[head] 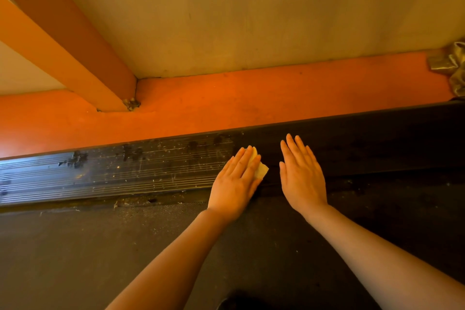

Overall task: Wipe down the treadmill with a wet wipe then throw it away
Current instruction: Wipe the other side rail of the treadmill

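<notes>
Along the ribbed side rail you had open running room to the left of your left hand — nothing stood on it, only dust and dark smears. To the right, your own right hand lay flat on the rail, just beside the wet wipe, blocking that way. The belt below was open, crossed only by your forearms. Beyond the rail the orange floor strip ran free, hemmed by the wall behind, an orange post at the left and crumpled gold fabric at the far right.
</notes>
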`<move>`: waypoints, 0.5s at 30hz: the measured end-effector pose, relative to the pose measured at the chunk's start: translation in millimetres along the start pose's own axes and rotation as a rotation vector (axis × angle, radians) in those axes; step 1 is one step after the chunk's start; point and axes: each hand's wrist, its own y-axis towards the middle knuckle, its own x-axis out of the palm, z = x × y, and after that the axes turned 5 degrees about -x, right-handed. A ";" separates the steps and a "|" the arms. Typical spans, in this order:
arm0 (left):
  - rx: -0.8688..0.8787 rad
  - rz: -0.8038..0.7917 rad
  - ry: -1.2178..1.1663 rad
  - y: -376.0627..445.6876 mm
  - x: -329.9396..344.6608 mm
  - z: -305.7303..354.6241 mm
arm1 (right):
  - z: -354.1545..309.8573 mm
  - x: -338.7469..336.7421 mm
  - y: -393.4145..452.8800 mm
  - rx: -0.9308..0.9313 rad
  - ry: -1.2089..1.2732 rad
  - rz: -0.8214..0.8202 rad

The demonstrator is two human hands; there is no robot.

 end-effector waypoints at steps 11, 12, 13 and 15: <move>-0.075 -0.075 0.025 62.8 -26.4 -7.9 | -0.6 2.9 -1.0 -0.004 0.024 0.061; -0.053 -0.080 0.032 66.6 -28.0 -7.9 | -0.5 2.9 -1.1 -0.005 0.025 0.064; -0.024 -0.087 0.037 70.6 -30.1 -7.7 | -0.5 2.8 -1.1 -0.005 0.024 0.067; 0.035 -0.114 0.045 79.6 -33.2 -7.3 | 0.0 2.4 -0.7 -0.009 0.015 0.069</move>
